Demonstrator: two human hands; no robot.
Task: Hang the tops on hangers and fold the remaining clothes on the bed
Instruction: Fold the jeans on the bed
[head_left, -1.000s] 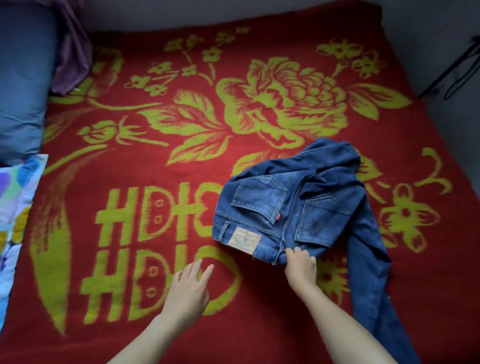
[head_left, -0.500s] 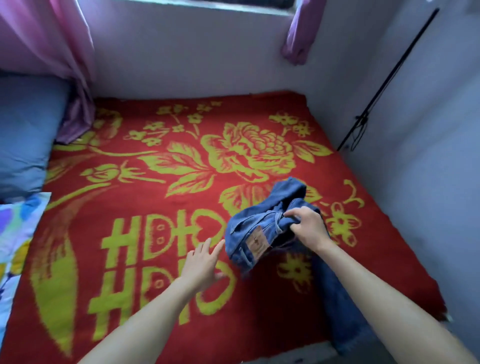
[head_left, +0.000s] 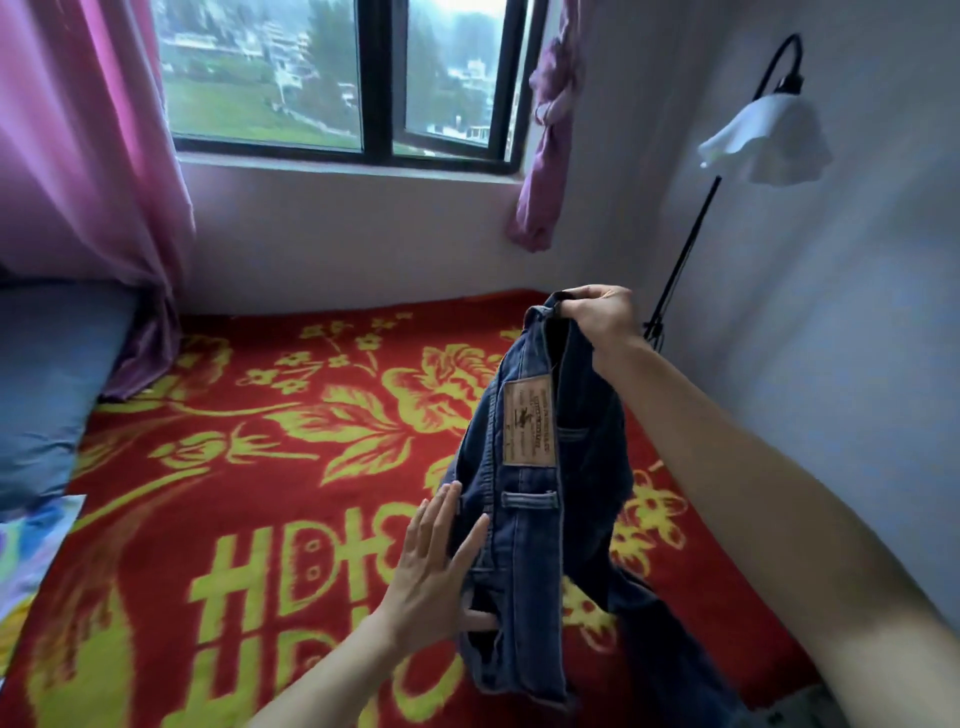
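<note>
Head view. My right hand (head_left: 602, 318), fingers curled, pinched the jeans (head_left: 525, 545) at the waistband; they hung beneath it, above the bed (head_left: 249, 467). My left hand (head_left: 434, 566), fingers straight, lay flat against their side.

dk blue jeans (head_left: 524, 519) w/ tan patch (head_left: 531, 421), red blanket (head_left: 234, 467) w/ yellow florals, pink curtain (head_left: 88, 156)

The bed (head_left: 691, 613) was covered by a red blanket (head_left: 311, 499) patterned with yellow-green flowers and letters. A blue pillow (head_left: 47, 395) lay at its left side. A pale multicoloured cloth (head_left: 31, 545) lay just nearer at the left edge, and a pink curtain (head_left: 148, 353) touched down beside the pillow.
</note>
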